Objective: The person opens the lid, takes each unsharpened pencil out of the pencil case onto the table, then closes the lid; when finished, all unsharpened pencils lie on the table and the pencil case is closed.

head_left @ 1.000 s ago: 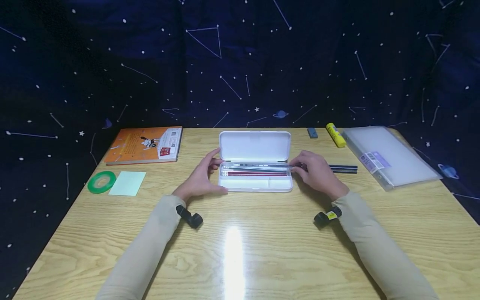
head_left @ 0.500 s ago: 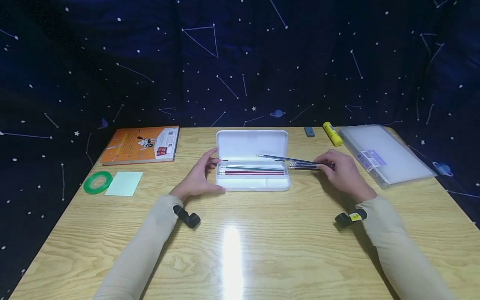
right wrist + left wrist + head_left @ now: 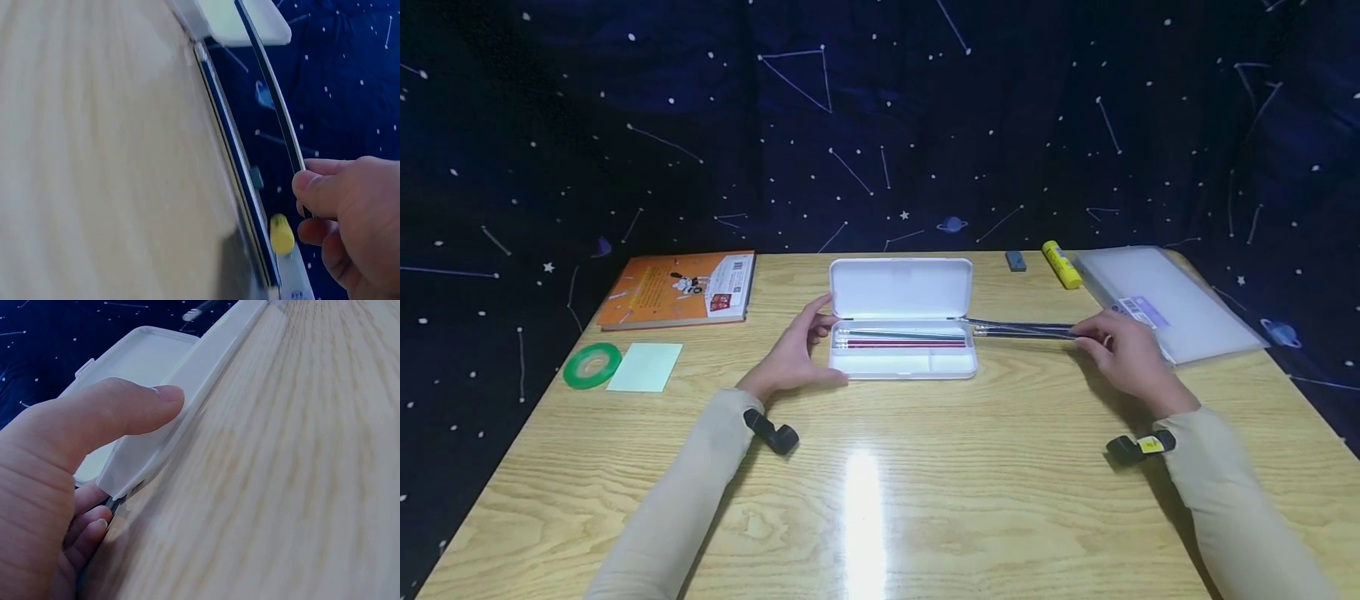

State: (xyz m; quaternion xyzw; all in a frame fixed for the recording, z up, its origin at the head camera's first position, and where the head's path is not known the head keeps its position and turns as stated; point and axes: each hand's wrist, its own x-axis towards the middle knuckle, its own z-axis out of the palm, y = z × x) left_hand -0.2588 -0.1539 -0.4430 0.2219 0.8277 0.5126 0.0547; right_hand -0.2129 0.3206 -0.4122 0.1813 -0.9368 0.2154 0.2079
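An open white pencil case (image 3: 880,364) lies on the table, lid raised at the back. Red and bluish-green pencils (image 3: 901,336) fill its rear compartment. My left hand (image 3: 793,354) holds the case's left end, its thumb on the front wall and fingers curled at the back corner, as the left wrist view (image 3: 112,425) shows. With thumb and fingers, my right hand (image 3: 1123,358) pinches a dark pencil (image 3: 275,94) near one end, raised above the table. Below it, several dark pencils (image 3: 231,144) lie side by side, right of the case.
An orange book (image 3: 662,292), a green tape roll (image 3: 580,379) and pale green sticky notes (image 3: 643,367) lie left. At the back right are a blue-grey eraser (image 3: 1016,261), a yellow glue stick (image 3: 1062,265) and a translucent binder (image 3: 1187,308). A dark starry curtain (image 3: 880,125) hangs behind.
My right hand has moved right, away from the case, drawing the pinched dark pencil from over the case to above the other dark pencils. My left hand has stayed on the case.
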